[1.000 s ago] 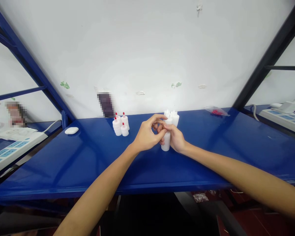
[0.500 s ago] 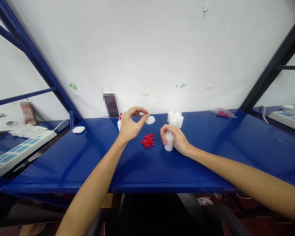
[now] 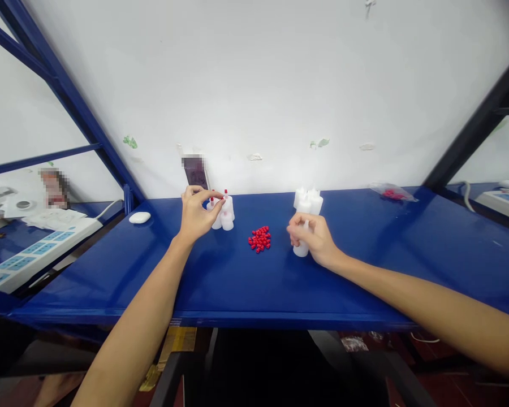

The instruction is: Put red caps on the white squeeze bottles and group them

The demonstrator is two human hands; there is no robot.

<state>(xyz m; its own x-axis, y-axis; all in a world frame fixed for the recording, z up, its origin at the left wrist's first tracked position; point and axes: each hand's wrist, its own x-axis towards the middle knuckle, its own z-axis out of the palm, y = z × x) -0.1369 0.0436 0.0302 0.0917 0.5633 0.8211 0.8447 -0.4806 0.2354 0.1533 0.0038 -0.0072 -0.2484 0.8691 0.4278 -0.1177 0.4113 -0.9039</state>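
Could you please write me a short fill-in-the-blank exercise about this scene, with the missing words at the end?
1. The left hand is at a cluster of squeeze bottles whose visible caps are coloured ____.
2. The right hand is closed around one white plastic ____.
3. The heap of loose caps lies roughly midway ____ the two hands.
4. The table under the clear plastic bag is coloured ____.

Missing words: red; bottle; between; blue.
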